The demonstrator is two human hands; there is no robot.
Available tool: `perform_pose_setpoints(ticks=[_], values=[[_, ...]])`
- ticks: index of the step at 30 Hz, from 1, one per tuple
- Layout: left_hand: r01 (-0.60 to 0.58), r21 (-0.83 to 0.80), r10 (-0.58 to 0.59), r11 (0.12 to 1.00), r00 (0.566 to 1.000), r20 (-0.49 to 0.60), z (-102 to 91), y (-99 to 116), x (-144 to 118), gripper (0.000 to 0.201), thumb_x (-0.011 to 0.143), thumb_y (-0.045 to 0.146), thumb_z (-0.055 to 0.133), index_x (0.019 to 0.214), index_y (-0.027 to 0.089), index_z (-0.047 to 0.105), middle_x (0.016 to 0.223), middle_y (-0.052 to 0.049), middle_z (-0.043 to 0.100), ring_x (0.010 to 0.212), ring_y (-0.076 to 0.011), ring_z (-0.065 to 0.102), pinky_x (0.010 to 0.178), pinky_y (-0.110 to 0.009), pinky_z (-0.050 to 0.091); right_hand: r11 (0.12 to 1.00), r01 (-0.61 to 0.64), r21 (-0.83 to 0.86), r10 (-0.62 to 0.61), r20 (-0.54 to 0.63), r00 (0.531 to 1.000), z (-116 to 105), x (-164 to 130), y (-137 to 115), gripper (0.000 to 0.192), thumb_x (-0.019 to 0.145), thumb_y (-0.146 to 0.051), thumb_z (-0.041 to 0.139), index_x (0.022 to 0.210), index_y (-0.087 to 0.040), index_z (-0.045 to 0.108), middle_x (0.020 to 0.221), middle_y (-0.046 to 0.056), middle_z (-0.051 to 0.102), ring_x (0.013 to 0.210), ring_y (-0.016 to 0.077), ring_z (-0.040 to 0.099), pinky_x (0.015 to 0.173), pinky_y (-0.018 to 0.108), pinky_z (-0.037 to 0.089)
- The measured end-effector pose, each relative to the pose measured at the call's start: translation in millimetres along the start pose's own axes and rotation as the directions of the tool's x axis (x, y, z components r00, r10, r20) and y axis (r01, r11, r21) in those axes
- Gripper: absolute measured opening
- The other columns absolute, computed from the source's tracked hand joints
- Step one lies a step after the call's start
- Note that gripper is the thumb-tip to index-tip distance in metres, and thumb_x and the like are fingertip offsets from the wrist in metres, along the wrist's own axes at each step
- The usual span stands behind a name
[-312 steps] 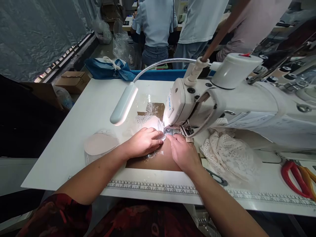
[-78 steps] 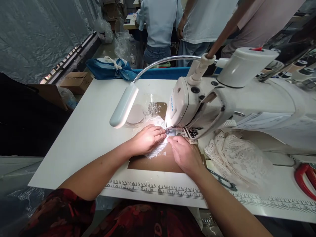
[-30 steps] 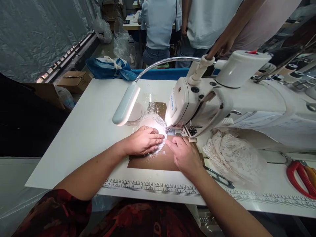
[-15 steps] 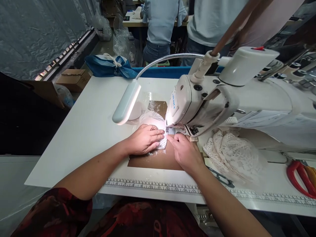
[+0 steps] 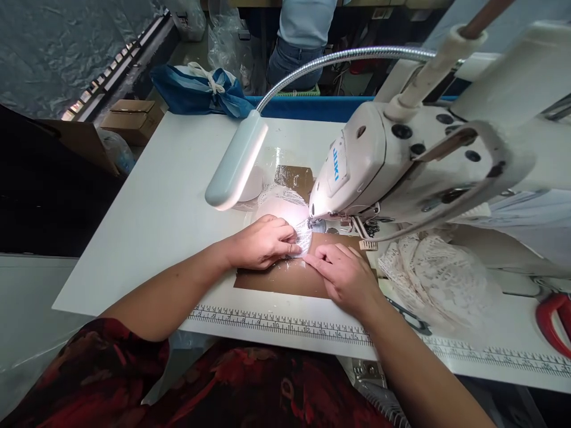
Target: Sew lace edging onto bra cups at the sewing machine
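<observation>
A white lace bra cup (image 5: 282, 208) lies by the presser foot (image 5: 311, 223) of a white JUKI sewing machine (image 5: 357, 160). My left hand (image 5: 263, 244) rests on the cup's near left side, fingers curled, thumb and forefinger closed on the lace near its lower edge. At the cup's lower right corner, the fingertips of my right hand (image 5: 345, 274) meet the lace edge, the other fingers folded in. The needle tip is too small to make out. Beneath the work lies a brown sheet (image 5: 281, 280) on the table.
A lamp (image 5: 236, 160) on a bendable neck hangs over the cup. More lace pieces (image 5: 437, 273) are heaped at right, near dark snips (image 5: 413, 321) and red-handled scissors (image 5: 553, 324). A printed ruler (image 5: 285, 327) runs along the front edge. Another person (image 5: 307, 27) sits beyond the table.
My view has tilted down and moved closer to the machine. My left fingers have curled from lying flatter, and both hands' fingertips have moved from beside the needle to the cup's near edge.
</observation>
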State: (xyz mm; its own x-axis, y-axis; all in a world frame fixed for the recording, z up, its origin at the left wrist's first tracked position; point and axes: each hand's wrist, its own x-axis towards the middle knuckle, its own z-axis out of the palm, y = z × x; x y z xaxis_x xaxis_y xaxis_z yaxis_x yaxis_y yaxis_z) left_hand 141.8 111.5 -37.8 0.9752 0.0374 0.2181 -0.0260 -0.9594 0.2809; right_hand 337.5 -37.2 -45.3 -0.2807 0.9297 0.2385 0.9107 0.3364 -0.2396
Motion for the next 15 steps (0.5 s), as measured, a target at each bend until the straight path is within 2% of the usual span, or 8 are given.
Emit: perform_pose_setpoints(ticks=[6,15], values=[[-0.006,0.069,0.002,0.998,0.998,0.063,-0.8,0.7,-0.7,0.032,0.097,0.026,0.040,0.118,0.028,0.064,0.090,-0.007,0.060,0.080,-0.0186,0.050,0.075,-0.036,0.033,0.999,0.018,0.041,-0.017,-0.022,1.000,0.5,-1.4,0.4,0.034,0.084,-0.004,0.047,0.104,-0.020,0.069,0.084,0.003,0.063,0.076,0.0162,0.046,0.065,0.029,0.027],[0.007,0.095,-0.014,0.995,0.997,0.074,0.6,3.5,-0.1,0.030,0.097,0.026,0.043,0.118,0.028,0.065,0.092,-0.006,0.061,0.080,-0.0178,0.049,0.074,-0.035,0.031,0.998,0.009,0.063,-0.007,-0.024,1.000,0.4,-1.5,-1.4,0.034,0.082,-0.003,0.047,0.100,-0.021,0.069,0.083,0.002,0.064,0.075,0.0158,0.048,0.066,0.029,0.029]])
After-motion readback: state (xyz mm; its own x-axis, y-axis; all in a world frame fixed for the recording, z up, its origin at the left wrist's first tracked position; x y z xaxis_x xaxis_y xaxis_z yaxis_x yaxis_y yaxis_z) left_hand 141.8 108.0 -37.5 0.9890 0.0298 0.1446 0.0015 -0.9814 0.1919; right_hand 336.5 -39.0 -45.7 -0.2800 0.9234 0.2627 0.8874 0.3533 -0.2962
